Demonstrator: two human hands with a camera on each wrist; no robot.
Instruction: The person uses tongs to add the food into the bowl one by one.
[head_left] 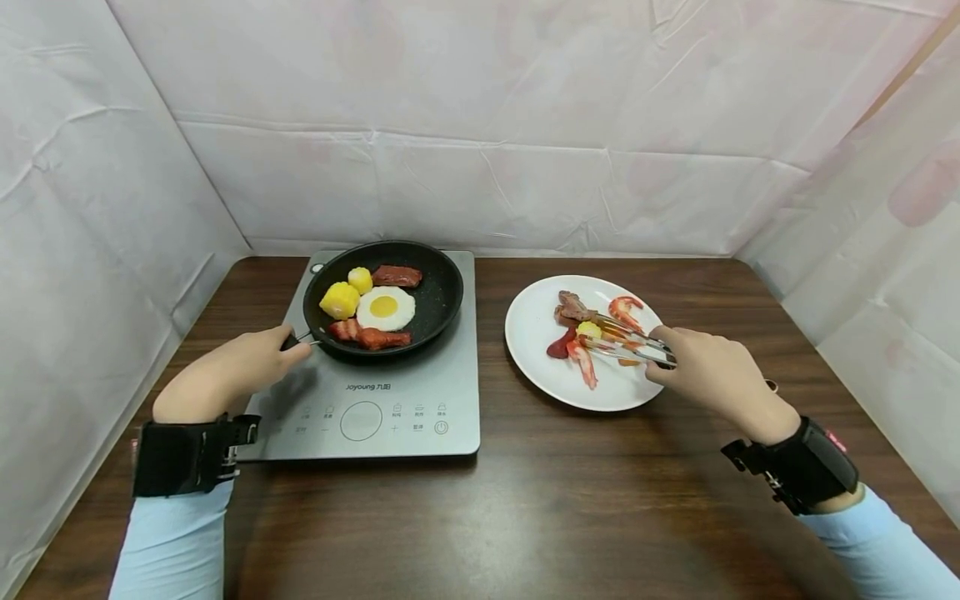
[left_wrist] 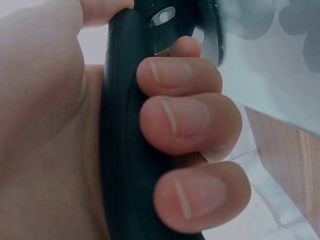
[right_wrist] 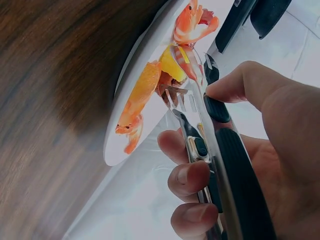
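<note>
My left hand [head_left: 225, 375], at the lower left of the head view, clenches the black pan handle [left_wrist: 125, 150]; the knuckles hide that handle there, and only the left wrist view shows my fingers [left_wrist: 185, 117] curled round it. The frying pan [head_left: 442, 292] sits on the grey induction cooker [head_left: 405, 408] at centre, carrying a fried egg [head_left: 385, 307], two corn pieces [head_left: 341, 299] and reddish meat.

At right, my right hand [head_left: 712, 371] grasps metal tongs [head_left: 630, 346], their tips over the white plate [head_left: 532, 333] among shrimp [head_left: 625, 310], a yellow piece and dark meat. Whether the tips pinch anything is hard to make out. The dark tabletop [head_left: 570, 500] carries all of it.
</note>
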